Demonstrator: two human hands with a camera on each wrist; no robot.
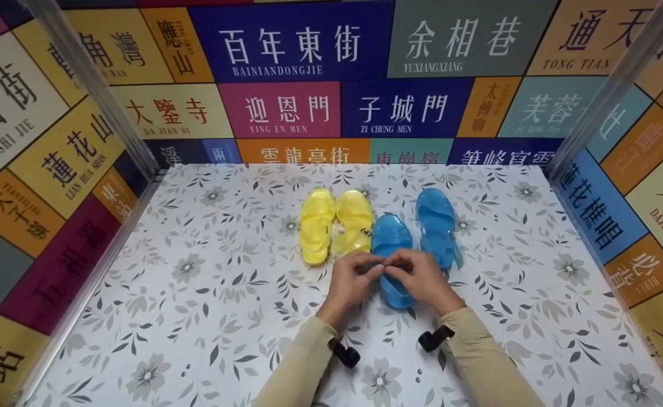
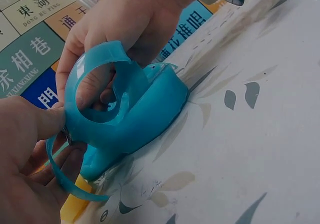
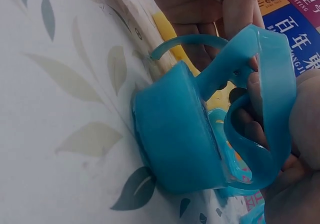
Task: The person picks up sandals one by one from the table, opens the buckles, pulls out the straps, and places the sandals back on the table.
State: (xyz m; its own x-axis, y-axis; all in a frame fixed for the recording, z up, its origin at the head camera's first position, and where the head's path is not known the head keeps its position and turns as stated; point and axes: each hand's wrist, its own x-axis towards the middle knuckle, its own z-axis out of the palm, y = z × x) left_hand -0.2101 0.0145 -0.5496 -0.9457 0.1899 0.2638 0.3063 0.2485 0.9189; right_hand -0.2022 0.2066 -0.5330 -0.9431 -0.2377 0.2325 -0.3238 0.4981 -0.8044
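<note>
In the head view a blue sandal (image 1: 392, 232) lies on the patterned surface, toe pointing away. My left hand (image 1: 354, 282) and my right hand (image 1: 422, 280) meet over its strap, fingertips close together. The left wrist view shows the left hand (image 2: 30, 144) pinching the blue strap (image 2: 82, 129) by a small metal buckle, a loose strap end curving down beside it. In the right wrist view the right hand (image 3: 300, 149) has thumb and fingers round the strap (image 3: 275, 84) above the heel (image 3: 175, 134). Fingertips are partly hidden by the strap.
A second blue sandal (image 1: 436, 220) lies just right of the held one. Two yellow sandals (image 1: 315, 226) lie side by side to the left. Printed sign panels (image 1: 286, 45) stand behind and along both sides of the flowered surface (image 1: 196, 316).
</note>
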